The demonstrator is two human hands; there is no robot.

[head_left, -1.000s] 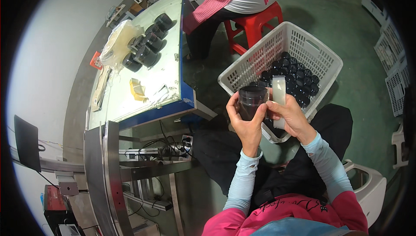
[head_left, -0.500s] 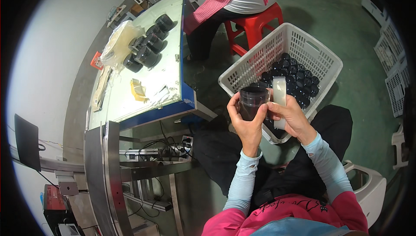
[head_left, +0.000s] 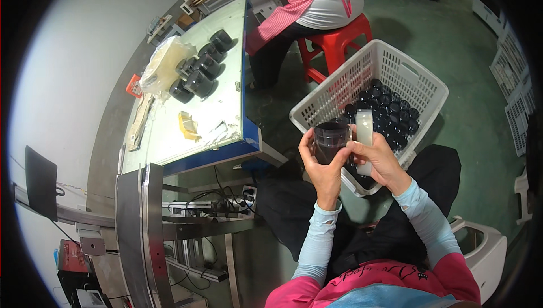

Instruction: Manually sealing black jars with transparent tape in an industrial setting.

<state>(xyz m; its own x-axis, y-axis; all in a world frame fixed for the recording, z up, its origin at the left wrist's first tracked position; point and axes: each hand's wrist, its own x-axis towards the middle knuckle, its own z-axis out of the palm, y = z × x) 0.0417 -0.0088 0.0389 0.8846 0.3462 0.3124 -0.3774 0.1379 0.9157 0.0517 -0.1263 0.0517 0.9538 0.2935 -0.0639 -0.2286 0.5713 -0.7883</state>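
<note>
My left hand [head_left: 324, 173] is wrapped round a dark, glossy cylindrical jar [head_left: 331, 138] with a see-through upper rim. In my right hand [head_left: 383, 158] is a roll of clear tape [head_left: 365, 130], held on edge just right of the jar. The right thumb and fingertips reach the jar's right side; whether a strip of tape runs between roll and jar is too fine to tell. Both hands are above the near end of a white plastic crate [head_left: 421, 87], which holds many small black round pieces [head_left: 390, 110].
Left stands a pale-topped table [head_left: 161, 144] with several dark jars [head_left: 199, 83], a plastic bag [head_left: 164, 67] and a yellow wrapper [head_left: 188, 125]. A co-worker [head_left: 328, 2] sits on a red stool [head_left: 334, 45] beyond. A metal-framed conveyor [head_left: 133, 223] is at lower left, a white stool [head_left: 481, 246] at right.
The whole scene sits slightly lower in the picture, as the view has tilted. My hands keep the same hold on the jar and the tape roll, with barely any shift between them.
</note>
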